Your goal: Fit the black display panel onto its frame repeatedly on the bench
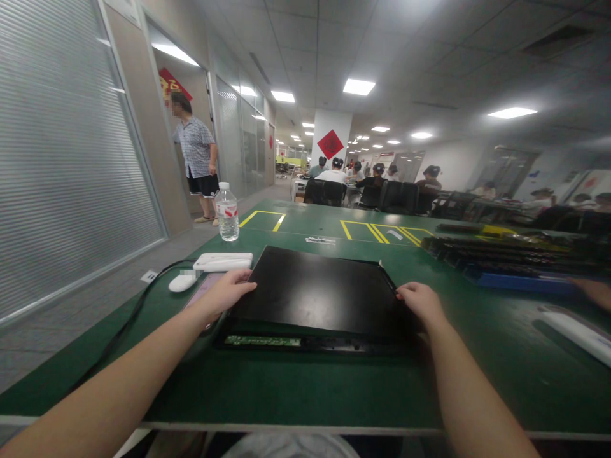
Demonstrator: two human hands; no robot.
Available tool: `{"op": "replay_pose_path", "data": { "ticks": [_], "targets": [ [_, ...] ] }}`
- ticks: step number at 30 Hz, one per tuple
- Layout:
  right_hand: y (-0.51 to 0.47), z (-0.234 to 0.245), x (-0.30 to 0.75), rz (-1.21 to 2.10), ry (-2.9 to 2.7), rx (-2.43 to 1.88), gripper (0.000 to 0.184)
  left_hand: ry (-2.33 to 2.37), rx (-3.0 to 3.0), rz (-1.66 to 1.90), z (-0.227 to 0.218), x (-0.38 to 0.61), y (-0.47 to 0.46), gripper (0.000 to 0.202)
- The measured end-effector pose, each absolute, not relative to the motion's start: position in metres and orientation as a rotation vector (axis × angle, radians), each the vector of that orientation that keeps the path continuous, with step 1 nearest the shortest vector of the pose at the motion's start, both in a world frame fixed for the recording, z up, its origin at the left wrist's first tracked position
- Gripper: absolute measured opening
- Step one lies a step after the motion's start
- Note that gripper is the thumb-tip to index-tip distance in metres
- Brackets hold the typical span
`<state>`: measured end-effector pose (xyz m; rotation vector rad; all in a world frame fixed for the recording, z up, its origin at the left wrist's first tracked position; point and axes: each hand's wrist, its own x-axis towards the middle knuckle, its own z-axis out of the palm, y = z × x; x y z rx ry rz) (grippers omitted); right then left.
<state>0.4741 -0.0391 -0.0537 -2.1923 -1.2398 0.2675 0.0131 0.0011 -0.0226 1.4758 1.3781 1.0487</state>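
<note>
A flat black panel [319, 289] lies on the green table [296, 388] right in front of me, with a strip of green circuit board [262, 341] showing under its near edge. My left hand [226, 292] grips the panel's left edge, fingers curled over it. My right hand [420, 300] holds the right edge, fingers closed on the rim.
A phone [203, 292] lies under my left wrist; a white mouse [182, 282], white box [223, 261] and water bottle [227, 212] stand at the left. Stacked dark trays [506, 254] sit at the right. A person [196, 162] stands by the left wall; others sit far back.
</note>
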Motion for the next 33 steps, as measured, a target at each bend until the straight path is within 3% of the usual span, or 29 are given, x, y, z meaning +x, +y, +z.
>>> {"op": "replay_pose_path", "data": {
  "ticks": [11, 33],
  "targets": [
    [-0.040, -0.052, 0.472, 0.260, -1.228, -2.185, 0.019, 1.470, 1.839, 0.852, -0.030, 0.015, 0.003, 0.018],
    [-0.039, -0.051, 0.473, 0.279, -1.193, -2.153, 0.019, 1.555, 1.984, 0.814, -0.036, 0.011, 0.013, 0.011]
  ]
}}
